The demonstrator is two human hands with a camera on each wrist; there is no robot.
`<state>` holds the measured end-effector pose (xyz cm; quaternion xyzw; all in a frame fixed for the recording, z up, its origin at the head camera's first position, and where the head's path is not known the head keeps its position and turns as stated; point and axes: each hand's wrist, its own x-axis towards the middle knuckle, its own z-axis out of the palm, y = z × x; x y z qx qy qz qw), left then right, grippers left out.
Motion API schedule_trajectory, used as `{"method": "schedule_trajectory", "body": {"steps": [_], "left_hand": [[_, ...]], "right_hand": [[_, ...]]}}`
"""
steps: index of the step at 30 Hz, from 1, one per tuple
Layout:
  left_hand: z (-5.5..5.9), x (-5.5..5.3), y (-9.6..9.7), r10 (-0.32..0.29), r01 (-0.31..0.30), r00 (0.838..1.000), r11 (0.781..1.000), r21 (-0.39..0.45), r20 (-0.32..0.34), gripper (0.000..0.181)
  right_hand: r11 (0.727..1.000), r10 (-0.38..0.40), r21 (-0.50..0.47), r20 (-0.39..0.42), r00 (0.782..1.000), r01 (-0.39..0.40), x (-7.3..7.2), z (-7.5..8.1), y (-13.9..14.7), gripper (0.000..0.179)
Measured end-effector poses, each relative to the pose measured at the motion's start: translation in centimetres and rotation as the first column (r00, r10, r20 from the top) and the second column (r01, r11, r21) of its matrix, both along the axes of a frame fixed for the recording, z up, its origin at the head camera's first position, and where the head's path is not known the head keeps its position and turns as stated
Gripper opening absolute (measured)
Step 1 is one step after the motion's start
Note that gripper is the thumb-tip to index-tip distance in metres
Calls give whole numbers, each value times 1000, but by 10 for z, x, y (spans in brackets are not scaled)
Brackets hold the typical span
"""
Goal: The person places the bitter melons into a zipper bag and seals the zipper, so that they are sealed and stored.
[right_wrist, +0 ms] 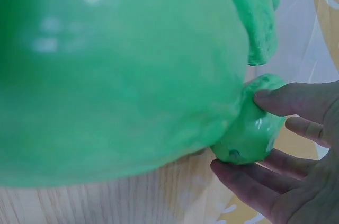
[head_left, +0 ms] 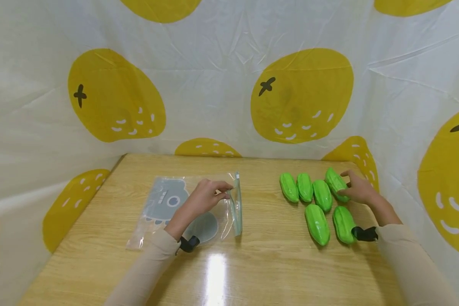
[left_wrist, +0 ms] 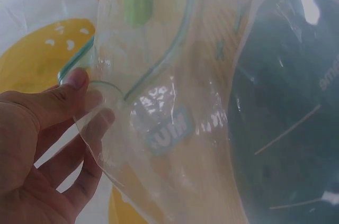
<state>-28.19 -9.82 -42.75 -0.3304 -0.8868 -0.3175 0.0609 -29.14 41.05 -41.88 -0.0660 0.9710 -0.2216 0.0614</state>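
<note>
1. Held green piece (head_left: 335, 183): a glossy, ridged, elongated object at the far right of its group, over the right part of the desk (head_left: 267, 263). Whether it touches the wood cannot be told.
2. Right hand (head_left: 357, 187): holds this piece between the thumb, laid along one side, and the fingers on the opposite side, as the right wrist view shows.
3. Clear bag (head_left: 220, 212): lies on the left half of the desk, well apart from the green group. Its mouth, edged with a teal strip (head_left: 239, 212), faces right, and the two edges stand parted.
4. Left hand (head_left: 204, 197): pinches the film at the bag's mouth between thumb and fingers; in the left wrist view some fingertips show through the plastic.
5. Printed figure (head_left: 168, 202): a grey-blue shape with one round eye, on the bag's left portion; a second grey-blue patch (head_left: 206, 227) lies nearer the person.
6. Other green pieces (head_left: 304, 187): five in number. Three stand side by side to the left of the held one; two lie nearer the person.
7. Black straps (head_left: 364, 233): one at each wrist, beside the beige sleeves (head_left: 409, 255).
8. White curtain (head_left: 206, 93): hangs behind and beside the desk, printed with large yellow fruit-like shapes (head_left: 302, 102).
</note>
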Motion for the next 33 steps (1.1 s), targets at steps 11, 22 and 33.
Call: {"method": "schedule_trajectory", "body": {"steps": [11, 22, 33], "left_hand": [[2, -1, -1, 12, -12, 1000, 1000, -23, -8, 25], [-1, -1, -2, 13, -14, 1000, 999, -29, -29, 28], [-4, 0, -3, 25, -26, 1000, 999, -32, -18, 29]], "right_hand": [[999, -39, -24, 27, 999, 40, -2, 13, 4, 76], [999, -37, 33, -40, 999, 38, 2, 20, -3, 69], [1000, -24, 5, -88, 996, 24, 8, 23, -12, 68]]}}
